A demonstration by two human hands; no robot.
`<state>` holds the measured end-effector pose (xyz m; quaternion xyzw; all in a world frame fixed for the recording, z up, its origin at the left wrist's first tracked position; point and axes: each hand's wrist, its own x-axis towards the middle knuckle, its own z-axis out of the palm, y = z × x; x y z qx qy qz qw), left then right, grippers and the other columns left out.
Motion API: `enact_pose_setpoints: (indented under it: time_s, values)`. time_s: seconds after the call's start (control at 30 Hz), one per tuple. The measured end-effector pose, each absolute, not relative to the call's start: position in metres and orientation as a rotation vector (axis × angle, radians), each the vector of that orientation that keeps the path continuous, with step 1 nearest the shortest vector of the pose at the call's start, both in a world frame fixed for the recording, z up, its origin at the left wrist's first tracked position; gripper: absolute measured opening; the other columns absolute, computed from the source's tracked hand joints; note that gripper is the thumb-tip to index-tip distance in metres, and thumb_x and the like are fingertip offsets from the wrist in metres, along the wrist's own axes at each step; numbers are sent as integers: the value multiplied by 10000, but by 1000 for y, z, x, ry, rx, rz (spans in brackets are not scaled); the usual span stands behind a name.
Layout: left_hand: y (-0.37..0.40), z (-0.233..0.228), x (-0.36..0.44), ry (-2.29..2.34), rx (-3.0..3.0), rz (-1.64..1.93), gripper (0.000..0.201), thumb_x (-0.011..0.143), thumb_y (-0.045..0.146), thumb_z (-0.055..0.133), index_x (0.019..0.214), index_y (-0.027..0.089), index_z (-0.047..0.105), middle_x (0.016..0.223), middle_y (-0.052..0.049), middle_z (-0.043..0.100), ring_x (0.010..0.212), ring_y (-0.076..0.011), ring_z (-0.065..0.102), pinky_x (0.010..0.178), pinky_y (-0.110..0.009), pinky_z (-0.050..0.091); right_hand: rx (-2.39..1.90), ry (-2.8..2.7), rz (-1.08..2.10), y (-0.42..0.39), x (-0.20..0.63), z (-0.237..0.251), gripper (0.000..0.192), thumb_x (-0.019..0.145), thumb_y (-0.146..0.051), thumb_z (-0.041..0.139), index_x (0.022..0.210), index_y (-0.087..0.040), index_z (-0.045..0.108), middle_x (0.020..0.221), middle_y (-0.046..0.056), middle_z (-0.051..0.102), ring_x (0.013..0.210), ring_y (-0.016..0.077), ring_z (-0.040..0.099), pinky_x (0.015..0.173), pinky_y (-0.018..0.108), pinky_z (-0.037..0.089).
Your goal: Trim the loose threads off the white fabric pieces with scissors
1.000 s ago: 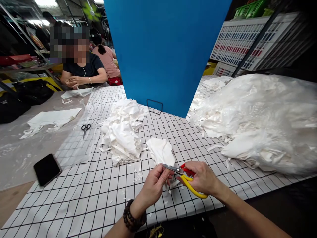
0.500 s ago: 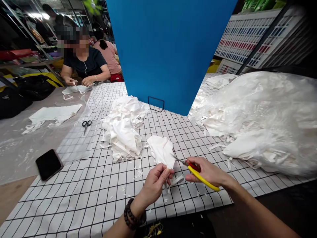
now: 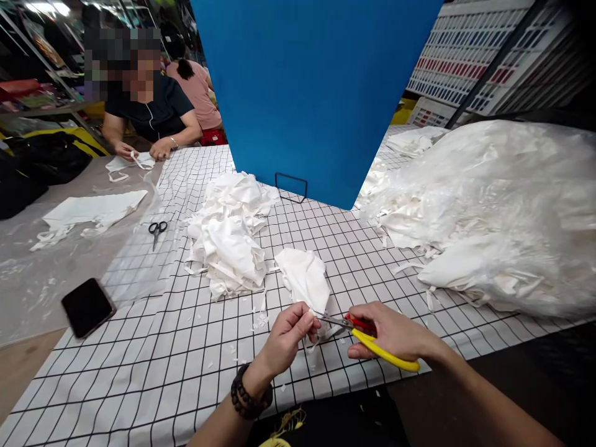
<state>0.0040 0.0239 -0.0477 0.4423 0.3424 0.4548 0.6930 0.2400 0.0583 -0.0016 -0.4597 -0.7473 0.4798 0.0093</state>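
Head view, lower centre of the frame: the left hand (image 3: pixel 289 333), a bead bracelet (image 3: pixel 246 397) on its wrist, has its grip pinched narrow on the near edge of a white cloth piece (image 3: pixel 303 280) that lies on the checked bench (image 3: pixel 139 372). Just right of it, the right hand (image 3: pixel 391 332) has its grip closed round the yellow-and-red scissors (image 3: pixel 367 338), whose blade tips reach the pinched edge; whether the blades are parted is hard to tell, since they look very thin here. Small white snippets lie on the bench around both hands. Left of centre sits a low cloth heap (image 3: pixel 230 239); a far bigger white pile (image 3: pixel 493 217) fills the right side. A blue board (image 3: pixel 316 93) stands upright at top centre. At the left lie a dark phone (image 3: pixel 87 306) and black scissors (image 3: pixel 157 230). In the upper left, another person's hands (image 3: pixel 142 150) hold a white strip.
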Motion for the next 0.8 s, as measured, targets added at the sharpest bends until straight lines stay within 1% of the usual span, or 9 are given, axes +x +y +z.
enact_pose_setpoints:
  time_s: [0.37, 0.63, 0.8]
  values:
    - [22, -50, 5, 715, 962, 1015, 276, 905, 372, 568, 788, 122, 580, 760, -40, 567, 671, -125, 509, 617, -251, 453, -1416, -2275, 1512, 56, 234, -5, 391, 673, -442, 762, 679, -200, 455, 636, -61, 407, 574, 94, 325, 509, 225, 258]
    - [21, -47, 5, 701, 966, 1012, 286, 900, 374, 573, 789, 112, 604, 739, -39, 558, 650, -125, 511, 605, -253, 438, -1419, -2301, 1405, 53, 230, -6, 444, 667, -556, 742, 667, -196, 483, 627, -53, 435, 573, 98, 340, 509, 228, 261]
    - [20, -48, 3, 694, 960, 1001, 297, 893, 381, 576, 787, 107, 613, 731, -39, 569, 613, -120, 525, 602, -255, 419, -1425, -2347, 1307, 52, 226, -8, 456, 663, -584, 730, 657, -193, 494, 621, -48, 459, 569, 100, 362, 507, 228, 271]
